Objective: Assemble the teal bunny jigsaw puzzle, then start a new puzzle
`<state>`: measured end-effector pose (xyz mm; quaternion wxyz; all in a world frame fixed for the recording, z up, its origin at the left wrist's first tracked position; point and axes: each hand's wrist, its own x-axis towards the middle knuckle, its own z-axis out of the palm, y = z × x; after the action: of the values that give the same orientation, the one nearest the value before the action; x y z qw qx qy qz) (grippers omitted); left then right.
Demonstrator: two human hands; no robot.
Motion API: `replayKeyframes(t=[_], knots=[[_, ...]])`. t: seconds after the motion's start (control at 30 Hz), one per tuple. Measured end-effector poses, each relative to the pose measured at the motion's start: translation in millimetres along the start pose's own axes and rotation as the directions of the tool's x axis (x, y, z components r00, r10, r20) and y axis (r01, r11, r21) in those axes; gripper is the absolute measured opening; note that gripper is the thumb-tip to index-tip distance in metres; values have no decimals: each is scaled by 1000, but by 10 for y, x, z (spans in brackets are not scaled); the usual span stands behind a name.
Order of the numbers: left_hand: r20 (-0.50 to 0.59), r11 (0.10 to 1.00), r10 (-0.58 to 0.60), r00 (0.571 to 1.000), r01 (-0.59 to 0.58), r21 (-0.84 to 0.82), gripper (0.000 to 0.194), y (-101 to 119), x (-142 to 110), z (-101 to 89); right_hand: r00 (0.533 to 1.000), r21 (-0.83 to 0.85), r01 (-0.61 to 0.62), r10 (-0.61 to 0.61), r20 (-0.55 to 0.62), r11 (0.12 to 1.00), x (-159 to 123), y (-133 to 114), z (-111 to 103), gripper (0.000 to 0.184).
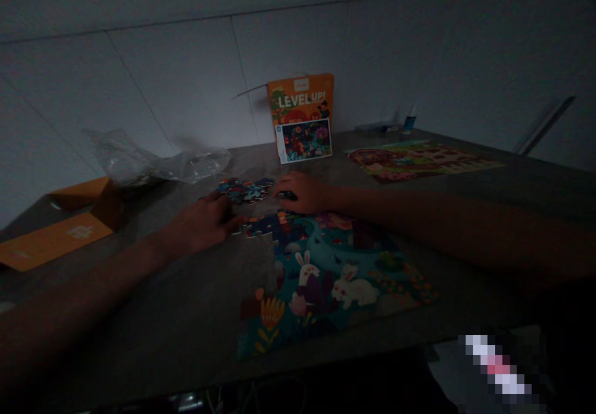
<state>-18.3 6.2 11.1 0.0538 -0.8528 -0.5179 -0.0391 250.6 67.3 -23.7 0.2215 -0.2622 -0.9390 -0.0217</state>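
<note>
A partly joined jigsaw puzzle [321, 265] with two white rabbits, flowers and a teal stream lies on the grey table. My right hand [305, 192] is above its far edge, fingers curled around a small dark puzzle piece [287, 195]. To the left, my left hand [207, 218] rests low with thumb and fingers apart, beside a pile of loose puzzle pieces [246, 189]. Its thumb reaches the left end of a joined strip of pieces [261, 226] along the puzzle's far side. The dim light hides the fingertips' exact contact.
An orange "LEVEL UP!" box [300, 100] stands against the wall, a picture card [305, 141] leaning on it. Another puzzle [423, 158] lies at right, near a small bottle [410, 122]. Clear plastic bags [195, 162] and an open orange box [60, 240] are at left.
</note>
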Motion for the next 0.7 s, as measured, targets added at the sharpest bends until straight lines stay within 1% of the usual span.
replayKeyframes(t=[0.13,0.3,0.47,0.7], knots=[[18,999,31,999,-30,-12,42,31,1,-24,1000,6,-6,6,0,1000,1,-3,-2,24],[-30,997,82,996,-82,-9,39,74,-1,-11,1000,27,-4,4,-8,1000,1,-2,0,24],[-18,997,67,998,-68,-21,35,120,-9,-22,1000,10,-24,24,-9,1000,-2,-34,-16,24],[-7,998,53,999,-53,-33,42,154,-28,-60,1000,-8,-28,27,-15,1000,-1,-78,-47,24]])
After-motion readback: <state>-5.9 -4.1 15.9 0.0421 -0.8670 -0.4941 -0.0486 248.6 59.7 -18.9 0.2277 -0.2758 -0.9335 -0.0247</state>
